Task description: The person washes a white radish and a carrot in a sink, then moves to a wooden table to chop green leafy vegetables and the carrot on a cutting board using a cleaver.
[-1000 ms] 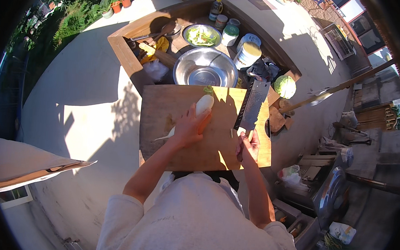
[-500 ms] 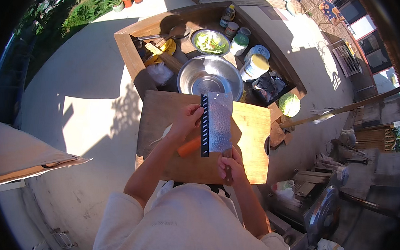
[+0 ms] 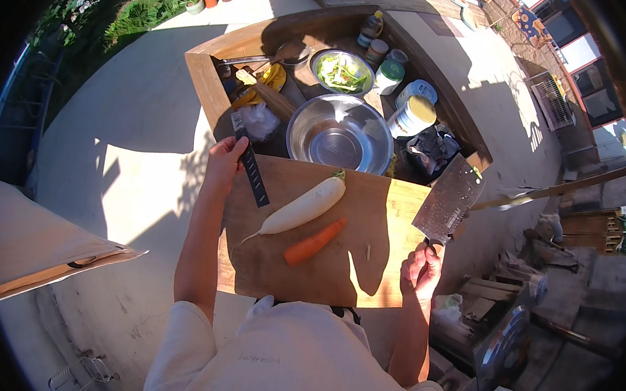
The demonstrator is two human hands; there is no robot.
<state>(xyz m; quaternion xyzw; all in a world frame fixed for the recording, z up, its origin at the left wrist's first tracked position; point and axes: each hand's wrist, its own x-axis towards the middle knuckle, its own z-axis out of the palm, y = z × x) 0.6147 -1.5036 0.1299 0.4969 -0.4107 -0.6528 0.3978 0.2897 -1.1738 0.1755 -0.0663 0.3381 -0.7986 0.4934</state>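
Note:
My left hand (image 3: 225,163) pinches a long black slotted blade guard (image 3: 254,178) over the left part of the wooden cutting board (image 3: 251,269). At the board's right edge, my right hand (image 3: 421,271) is closed round the handle of a cleaver (image 3: 448,204), its broad hammered blade pointing up and away. Between the hands a white radish (image 3: 305,206) lies slantwise on the board, with a thin root and a green stub at its ends. Nearer to me is an orange carrot (image 3: 315,242). A small pale sliver (image 3: 368,253) lies right of it.
Beyond the board stands a large steel basin (image 3: 339,148), with a bowl of cut greens (image 3: 342,73) behind it. Several jars, including a white tub (image 3: 412,117), and an oil bottle (image 3: 370,28) are at the right. A clear plastic bag (image 3: 259,123) sits left. A wooden frame (image 3: 206,92) surrounds them.
My hands have moved apart. The blade guard is off the cleaver and at the left; the cleaver has swung right. Radish and carrot, largely covered before, now show fully.

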